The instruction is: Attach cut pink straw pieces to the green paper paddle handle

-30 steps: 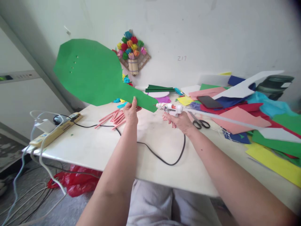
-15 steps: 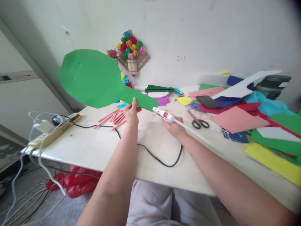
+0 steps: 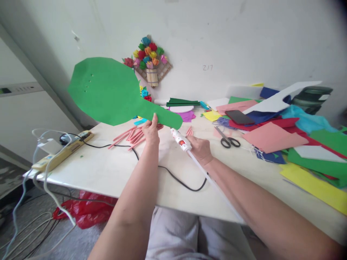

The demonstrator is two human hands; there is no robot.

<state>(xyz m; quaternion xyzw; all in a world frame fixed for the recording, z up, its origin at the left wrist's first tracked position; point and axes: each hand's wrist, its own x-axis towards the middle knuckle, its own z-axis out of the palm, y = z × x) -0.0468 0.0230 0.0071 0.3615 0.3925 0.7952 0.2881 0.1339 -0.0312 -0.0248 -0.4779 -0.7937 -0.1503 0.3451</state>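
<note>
My left hand (image 3: 151,130) pinches the narrow handle-like end of a big green paper cutout (image 3: 108,92), thumb on top, and holds it up off the table. The cutout is shaped like a paddle, with a few small holes in its wide left part. My right hand (image 3: 201,148) is closed around a white patterned hot glue gun (image 3: 181,140). A long clear glue stick (image 3: 211,182) runs out of its rear end. The gun's nozzle is at the lower edge of the cutout's handle; whether it touches, I cannot tell.
Rolled pink paper sticks (image 3: 130,136) lie behind my left hand. Black-handled scissors (image 3: 227,139), a phone (image 3: 240,117) and heaped coloured sheets (image 3: 273,138) fill the right side. A power strip (image 3: 63,151) sits at the left edge, and a black cord (image 3: 180,182) crosses the table.
The glue gun has swung its nozzle leftward along the lower edge of the handle, and its rear with the glue stick has dropped nearer to me. My left hand and the cutout have barely moved.
</note>
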